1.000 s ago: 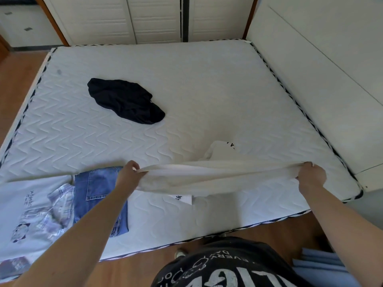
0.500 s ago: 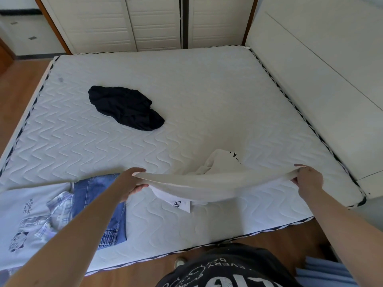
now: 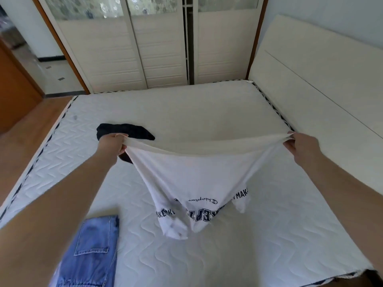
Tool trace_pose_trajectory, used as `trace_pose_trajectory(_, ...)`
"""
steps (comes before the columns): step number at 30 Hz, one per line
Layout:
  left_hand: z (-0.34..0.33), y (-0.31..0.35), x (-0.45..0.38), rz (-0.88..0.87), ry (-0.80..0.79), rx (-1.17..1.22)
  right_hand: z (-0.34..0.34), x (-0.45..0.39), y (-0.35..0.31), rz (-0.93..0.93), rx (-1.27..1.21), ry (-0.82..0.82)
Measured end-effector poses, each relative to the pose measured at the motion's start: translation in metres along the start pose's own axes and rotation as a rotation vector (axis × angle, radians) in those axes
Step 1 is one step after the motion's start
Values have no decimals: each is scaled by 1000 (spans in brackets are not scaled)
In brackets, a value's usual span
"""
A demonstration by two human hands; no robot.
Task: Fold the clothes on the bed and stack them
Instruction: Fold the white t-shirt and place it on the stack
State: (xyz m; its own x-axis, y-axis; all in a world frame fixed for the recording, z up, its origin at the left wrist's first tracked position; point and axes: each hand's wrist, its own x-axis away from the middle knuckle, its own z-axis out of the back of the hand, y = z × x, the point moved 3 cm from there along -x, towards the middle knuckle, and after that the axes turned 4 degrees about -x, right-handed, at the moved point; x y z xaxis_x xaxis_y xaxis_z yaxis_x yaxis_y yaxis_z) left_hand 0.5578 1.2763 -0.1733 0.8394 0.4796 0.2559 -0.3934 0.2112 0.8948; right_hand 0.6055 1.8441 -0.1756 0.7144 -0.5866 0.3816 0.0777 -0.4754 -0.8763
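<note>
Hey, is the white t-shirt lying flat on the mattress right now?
No, both hands hold the white t-shirt up by its hem, so it hangs above the mattress.

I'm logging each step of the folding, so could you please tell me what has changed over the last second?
Both hands, left hand and right hand, raised the white printed T-shirt off the white quilted mattress; it now hangs by its hem, print upside down. Their grip on the hem is unchanged. The crumpled black garment and folded blue jeans lie where they were.

The mattress (quilted white) bears folded jeans and a dark garment.
</note>
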Motion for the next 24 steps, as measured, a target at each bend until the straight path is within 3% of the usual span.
trace_pose_trajectory(7, 6, 111, -31, -125, 100, -80, -53, -38, -91, 262, 49, -30)
trace_pose_trajectory(11, 6, 148, -42, -192, 146, -184, -72, -49, -129, 343, -25, -44)
trace_pose_trajectory(14, 2, 158, -46, -202, 144, -270, -74, -58, -142, 413, 58, -49)
trace_pose_trajectory(18, -13, 153, -39, -192, 62, -281, -61, -75, -132, 392, 95, -28)
trace_pose_trajectory(24, -41, 150, -51, -80, -71, -8, -60, -100, -114, 307, -2, -47)
